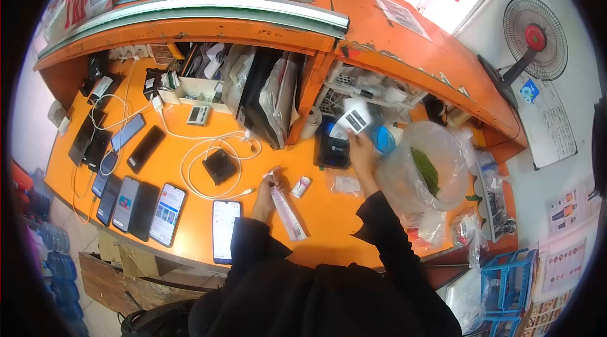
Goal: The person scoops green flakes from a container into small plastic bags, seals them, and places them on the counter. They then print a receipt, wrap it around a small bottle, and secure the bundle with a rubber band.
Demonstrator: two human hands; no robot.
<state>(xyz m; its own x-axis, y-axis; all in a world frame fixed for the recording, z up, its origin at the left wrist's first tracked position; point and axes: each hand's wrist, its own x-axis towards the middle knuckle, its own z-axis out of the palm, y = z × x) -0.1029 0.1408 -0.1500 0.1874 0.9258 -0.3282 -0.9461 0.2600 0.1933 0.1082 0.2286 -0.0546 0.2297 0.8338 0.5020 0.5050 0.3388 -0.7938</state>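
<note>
My left hand (264, 196) is closed on a long, narrow paper strip (288, 214), which hangs down toward the front edge of the orange desk. Beside the strip lies a small white packet (301, 186). My right hand (361, 155) is raised near a small black printer (331, 145). Between its fingers is a white paper slip (355, 118) bearing a dark printed block. A lit phone (222, 229) lies by my left sleeve. Just below my right hand's left side sits a small clear plastic bag (345, 184).
Several phones (167, 210) and white cables (190, 153) cover the desk's left side. A black square device (219, 166) rests inside a cable loop. To the right stands a clear plastic tub (404, 179) with something green inside. An overhanging orange shelf (253, 30) spans the back.
</note>
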